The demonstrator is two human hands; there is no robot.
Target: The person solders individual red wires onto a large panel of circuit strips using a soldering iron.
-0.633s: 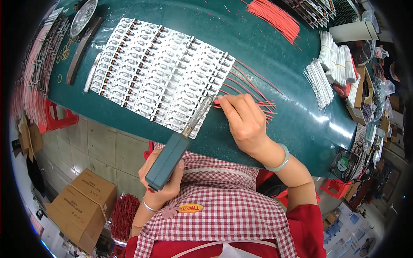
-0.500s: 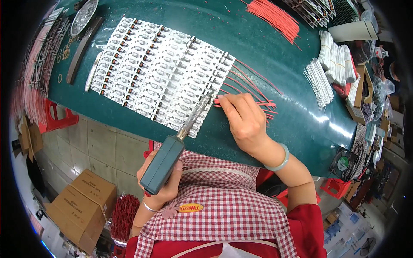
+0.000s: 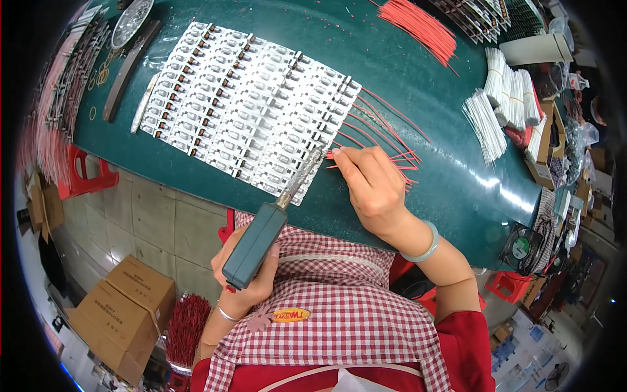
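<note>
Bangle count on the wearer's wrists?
2: silver-coloured bangle on the wrist of the left hand, holding the green-handled tool; pale green bangle on the wrist of the right hand, at the red wires. Sleeves could hide more.

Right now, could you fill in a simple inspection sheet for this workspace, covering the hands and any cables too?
Surface: green table, glare at right
Job's things: white panel with rows of small parts; red wires beside its right edge
Clutter: rubber bands, dish, white bundles
Hands: left hand grips green tool; right hand pinches red wires
Cables: no tool cord seen
Surroundings: cartons, red stool at left; fan at right
</note>
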